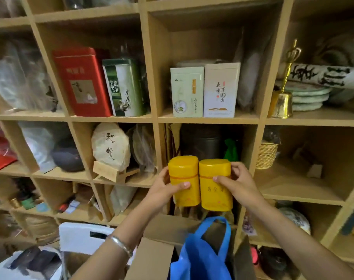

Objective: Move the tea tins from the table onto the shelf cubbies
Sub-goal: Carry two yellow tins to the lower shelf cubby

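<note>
Blue bag (200, 257) below; hands grip touching yellow tins (200, 182) before shelf (208, 119).

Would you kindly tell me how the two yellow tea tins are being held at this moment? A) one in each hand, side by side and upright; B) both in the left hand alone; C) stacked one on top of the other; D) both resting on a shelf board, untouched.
A: the left hand grips the left yellow tin and the right hand grips the right yellow tin, upright, sides together.
</note>
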### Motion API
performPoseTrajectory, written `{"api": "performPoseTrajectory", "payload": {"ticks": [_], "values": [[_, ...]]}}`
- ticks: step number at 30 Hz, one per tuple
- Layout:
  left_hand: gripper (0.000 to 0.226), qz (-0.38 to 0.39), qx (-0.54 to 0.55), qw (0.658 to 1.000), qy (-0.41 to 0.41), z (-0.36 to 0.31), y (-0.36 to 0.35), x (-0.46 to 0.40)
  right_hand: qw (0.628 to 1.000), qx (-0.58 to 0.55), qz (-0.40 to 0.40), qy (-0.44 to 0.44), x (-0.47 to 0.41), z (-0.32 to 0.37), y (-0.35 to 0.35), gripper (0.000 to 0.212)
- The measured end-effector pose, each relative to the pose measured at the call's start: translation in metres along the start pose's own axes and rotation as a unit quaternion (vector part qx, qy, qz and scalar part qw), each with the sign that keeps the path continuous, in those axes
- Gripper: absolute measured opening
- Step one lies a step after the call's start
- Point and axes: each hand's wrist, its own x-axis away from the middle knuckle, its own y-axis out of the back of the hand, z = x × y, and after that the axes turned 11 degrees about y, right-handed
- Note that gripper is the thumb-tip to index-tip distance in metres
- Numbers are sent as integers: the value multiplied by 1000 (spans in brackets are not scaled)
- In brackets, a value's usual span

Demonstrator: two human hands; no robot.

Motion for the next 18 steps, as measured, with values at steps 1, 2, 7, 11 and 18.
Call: {"api": "performPoseTrajectory", "payload": {"ticks": [1,2,7,11,18], "values": [[108,9,-4,1000,-2,-1,5,-8,1000,9,-1,1,-5,-2,-3,59],[105,16,-11,1000,-4,-2,8,-15,1000,15,2,2,-11,-4,-5,60],[80,16,-49,998,-18,-1,20,-55,999,32,16,5,-39,-25,-16,66],[81,-8,-46,999,-22,6,18,-77,999,50,15,5,-56,-46,-21,69],[94,-7,-37,999,-3,25,22,-94,999,31,34,12,-68,-71,-26,73]]}}
